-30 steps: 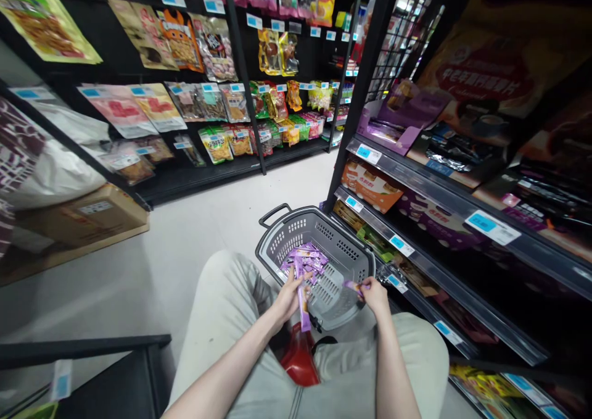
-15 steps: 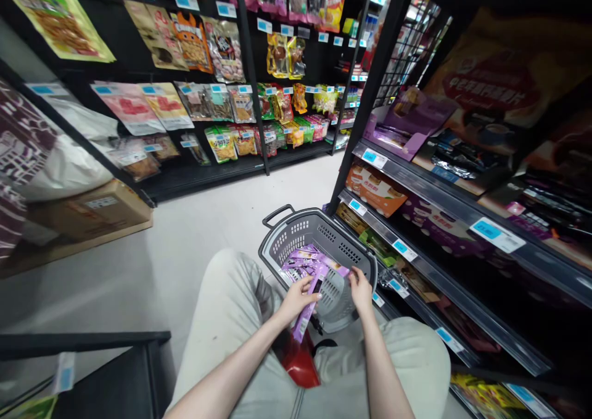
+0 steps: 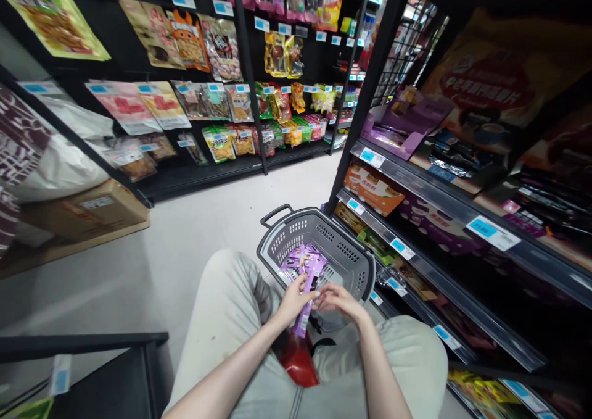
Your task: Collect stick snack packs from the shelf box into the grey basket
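Several purple sachets [image 3: 296, 257] heaped inside gray basket [image 3: 337, 257].

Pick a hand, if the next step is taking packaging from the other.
Right hand, probably: it shows nothing in its grip and is close beside the purple packaging the left hand grips.
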Action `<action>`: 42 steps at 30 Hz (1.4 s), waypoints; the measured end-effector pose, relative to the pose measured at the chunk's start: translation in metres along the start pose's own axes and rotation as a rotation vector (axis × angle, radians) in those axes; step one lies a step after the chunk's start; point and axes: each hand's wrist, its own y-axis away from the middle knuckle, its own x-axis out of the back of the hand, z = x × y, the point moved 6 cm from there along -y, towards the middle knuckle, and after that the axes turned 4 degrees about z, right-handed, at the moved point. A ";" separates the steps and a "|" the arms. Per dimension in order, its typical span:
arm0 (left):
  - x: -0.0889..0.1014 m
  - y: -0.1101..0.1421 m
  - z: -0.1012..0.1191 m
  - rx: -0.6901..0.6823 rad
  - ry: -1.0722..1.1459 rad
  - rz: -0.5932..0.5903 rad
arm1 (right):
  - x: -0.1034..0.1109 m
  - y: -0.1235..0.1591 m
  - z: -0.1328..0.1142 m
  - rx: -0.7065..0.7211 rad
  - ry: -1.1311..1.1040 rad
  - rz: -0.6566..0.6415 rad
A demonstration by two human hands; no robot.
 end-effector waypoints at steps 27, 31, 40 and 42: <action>0.030 -0.007 -0.001 0.075 0.334 0.288 | 0.006 -0.009 -0.003 0.111 0.039 0.203; 0.026 -0.006 0.002 0.075 0.462 0.249 | 0.021 -0.004 -0.009 0.140 -0.071 0.260; 0.027 -0.007 0.002 0.046 0.550 0.278 | 0.027 0.003 -0.020 0.189 -0.179 0.221; 0.030 -0.008 0.003 0.032 0.545 0.294 | 0.032 0.002 -0.019 0.197 -0.203 0.234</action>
